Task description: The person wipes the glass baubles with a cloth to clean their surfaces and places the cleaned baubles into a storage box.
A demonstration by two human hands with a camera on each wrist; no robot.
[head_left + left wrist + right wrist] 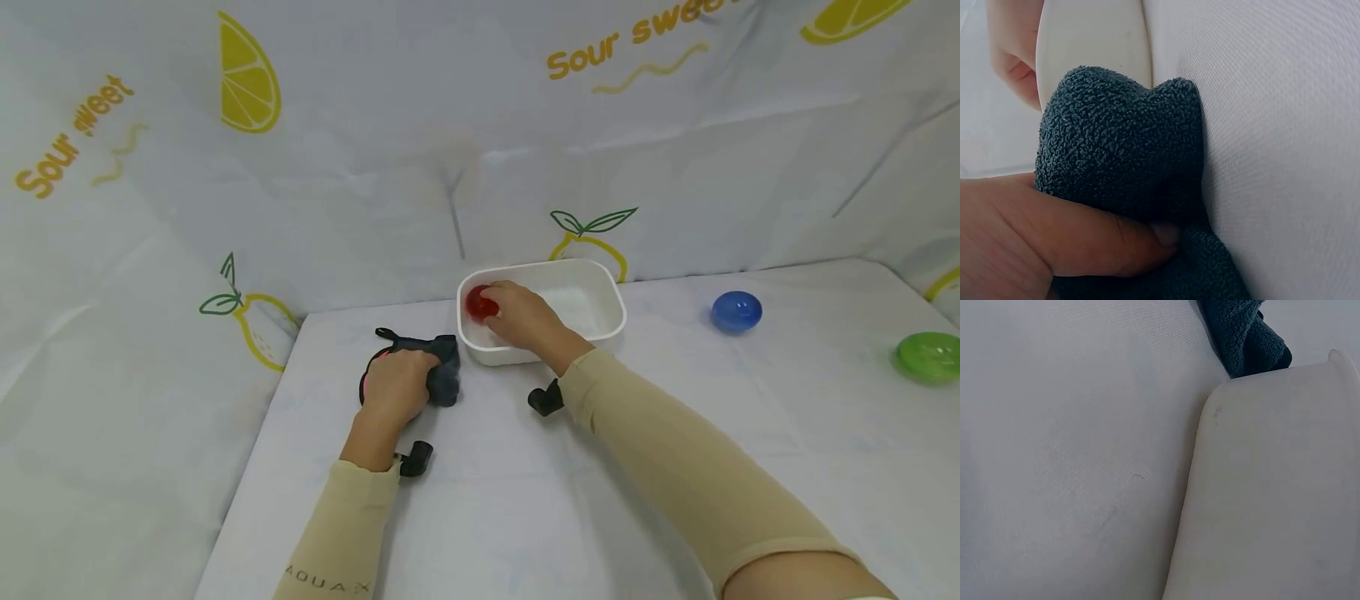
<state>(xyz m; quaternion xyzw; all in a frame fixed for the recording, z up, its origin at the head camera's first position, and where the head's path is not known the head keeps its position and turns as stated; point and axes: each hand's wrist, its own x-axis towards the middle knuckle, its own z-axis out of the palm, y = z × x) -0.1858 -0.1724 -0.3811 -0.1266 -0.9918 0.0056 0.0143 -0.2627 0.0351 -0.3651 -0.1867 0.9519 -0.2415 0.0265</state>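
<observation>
My left hand (397, 383) grips the dark cloth (445, 375) beside the white tub (592, 307), perhaps to steady it. My right hand (527, 318) curls round the red ball (477, 305) inside, likely to stop it rolling.

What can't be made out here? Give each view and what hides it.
- Head: right part of the red object, covered by the right hand.
- Head: right tip of the green object, cut off by the frame edge.
- Head: middle of the dark cloth, under the left hand.
- Right wrist: inside of the white tub, behind its wall.
</observation>
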